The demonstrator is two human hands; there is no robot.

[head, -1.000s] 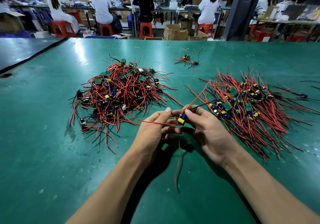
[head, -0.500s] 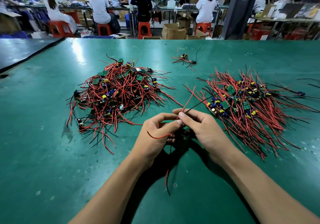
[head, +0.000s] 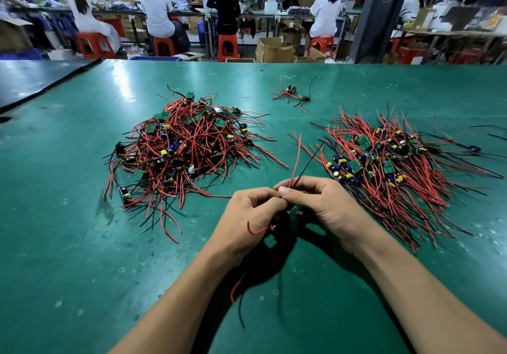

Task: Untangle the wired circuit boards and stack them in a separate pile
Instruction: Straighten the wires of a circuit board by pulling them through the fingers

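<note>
Between thumb and forefinger of the right hand (head: 321, 202), a red wire (head: 297, 156) and a black wire (head: 310, 161) are pinched and stand up and away from it, the black one leaning further to the right; the left hand (head: 247, 216) meets it fingertip to fingertip, fingers curled round the lower wires (head: 256, 232), one red end curling out beneath its palm while other ends hang down between the forearms; whatever board these wires belong to is hidden inside the two hands. Beyond and to the left of the left hand lies the tangled heap (head: 186, 150) of red and black leads with small green circuit boards caught all through it; just right of the right hand, its nearest wire tips close to the knuckles, lies the sorted pile (head: 384, 161), the boards gathered along its middle and the leads fanned outward; straight ahead of both hands, well apart from them, sits a small stray cluster (head: 292, 94) of boards and wires; all rest on the green table (head: 82, 244). Far beyond the hands, past the table's edge, open cardboard boxes (head: 274, 50) stand on the floor among red stools (head: 227, 46); their contents cannot be made out.
</note>
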